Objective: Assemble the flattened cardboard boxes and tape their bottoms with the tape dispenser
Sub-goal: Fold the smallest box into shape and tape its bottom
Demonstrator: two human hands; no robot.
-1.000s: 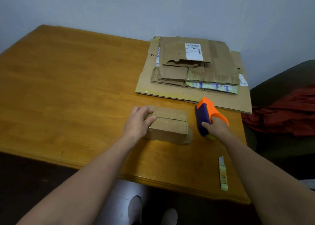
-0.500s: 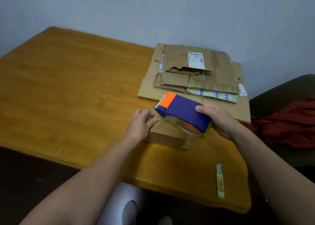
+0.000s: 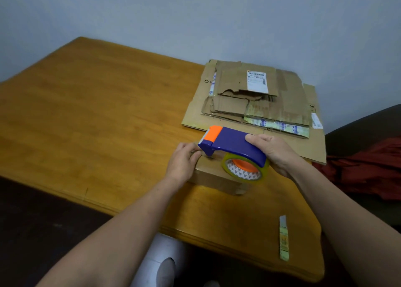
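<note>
one small cardboard box (image 3: 213, 175) is folded up near the table's (image 3: 86, 123) front edge, left hand (image 3: 183, 163) gripping its left end, right hand (image 3: 276, 152) clasping the tape dispenser (image 3: 234, 144) over its seam, taping seemingly just starting; flattened boxes (image 3: 260, 104) lie stacked at the far right corner.

A white shipping label (image 3: 257, 81) with a barcode sits on the top flattened box (image 3: 234, 78), its print unreadable. A circled mark (image 3: 206, 81) stands on the bottom cardboard sheet (image 3: 194, 115).

The dispenser (image 3: 234, 143) in the right hand (image 3: 276, 154) is smooth plastic; the box (image 3: 209, 170) below is matt cardboard, the table (image 3: 86, 123) glossy wood.
</note>
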